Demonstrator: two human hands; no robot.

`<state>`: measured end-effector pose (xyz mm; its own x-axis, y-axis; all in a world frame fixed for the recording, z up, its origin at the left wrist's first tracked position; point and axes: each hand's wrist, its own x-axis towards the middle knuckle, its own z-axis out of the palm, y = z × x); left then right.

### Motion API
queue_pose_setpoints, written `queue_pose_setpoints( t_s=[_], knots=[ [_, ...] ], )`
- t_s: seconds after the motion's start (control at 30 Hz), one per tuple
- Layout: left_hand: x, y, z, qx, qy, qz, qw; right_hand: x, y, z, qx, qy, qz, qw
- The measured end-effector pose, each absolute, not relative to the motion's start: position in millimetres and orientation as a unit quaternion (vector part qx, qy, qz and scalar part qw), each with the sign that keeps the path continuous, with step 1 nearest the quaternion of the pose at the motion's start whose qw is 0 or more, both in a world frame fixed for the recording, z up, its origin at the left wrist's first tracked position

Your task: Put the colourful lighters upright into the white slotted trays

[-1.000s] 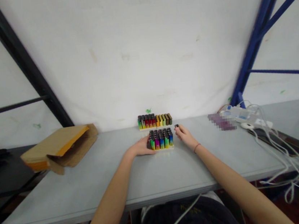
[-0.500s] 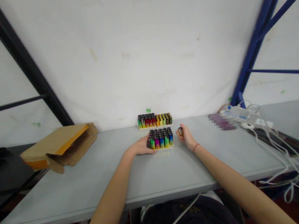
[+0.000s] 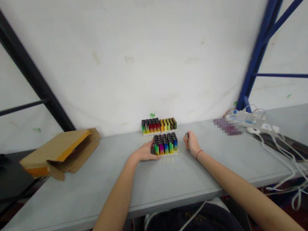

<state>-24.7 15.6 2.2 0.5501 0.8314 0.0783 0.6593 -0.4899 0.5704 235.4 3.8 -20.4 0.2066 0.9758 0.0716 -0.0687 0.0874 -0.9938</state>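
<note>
A tray of several multicoloured lighters [image 3: 166, 144] stands on the grey table [image 3: 156, 182], just in front of me. My left hand [image 3: 144, 153] rests against the tray's left side, fingers curled on it. To the tray's right, my right hand [image 3: 191, 144] is closed around a single lighter [image 3: 187, 136] whose dark top sticks up above the fingers. A second tray of lighters [image 3: 159, 125], red, yellow and green, stands behind the first, by the wall.
An open cardboard box [image 3: 60, 151] lies on its side at the left. A power strip [image 3: 245, 118], a white mouse-like device [image 3: 254, 130] and tangled white cables [image 3: 285, 155] fill the right end. Black and blue rack struts flank the white wall.
My right hand has drawn back slightly from the tray and turned the lighter upright in its fist. The left hand stays on the tray.
</note>
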Motion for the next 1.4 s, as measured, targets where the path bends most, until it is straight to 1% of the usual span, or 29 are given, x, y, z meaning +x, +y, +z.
queue_pose_setpoints(
  t_s=[0.1,0.3,0.57,0.8,1.07,1.23,1.33,1.4],
  knots=[
    [-24.9,15.3,2.7,0.846,0.443,0.169,0.243,232.4,-1.2,-10.8,-0.529,-0.369,0.475,0.599],
    [-24.7,14.8,4.4,0.85,0.439,0.164,0.241,234.1,-3.8,-5.2,-0.508,-0.334,0.528,0.593],
    [-21.8,10.6,9.7,0.849,0.461,0.132,0.22,235.4,-0.1,-9.8,-0.507,-0.331,0.523,0.6],
    [-21.7,9.8,10.2,0.845,0.46,0.146,0.231,234.6,-1.6,-8.2,-0.515,-0.348,0.513,0.591],
    [-21.9,11.8,7.9,0.851,0.464,0.125,0.209,237.0,0.6,-11.9,-0.49,-0.355,0.53,0.595],
    [-22.4,11.7,8.5,0.846,0.452,0.15,0.239,234.5,0.6,-14.3,-0.495,-0.388,0.532,0.567],
    [-22.2,10.2,11.8,0.843,0.423,0.169,0.287,232.1,-2.2,-14.9,-0.448,-0.467,0.538,0.54],
    [-22.0,9.4,14.2,0.837,0.412,0.176,0.315,232.9,-5.1,-12.7,-0.4,-0.521,0.529,0.537]
  ],
)
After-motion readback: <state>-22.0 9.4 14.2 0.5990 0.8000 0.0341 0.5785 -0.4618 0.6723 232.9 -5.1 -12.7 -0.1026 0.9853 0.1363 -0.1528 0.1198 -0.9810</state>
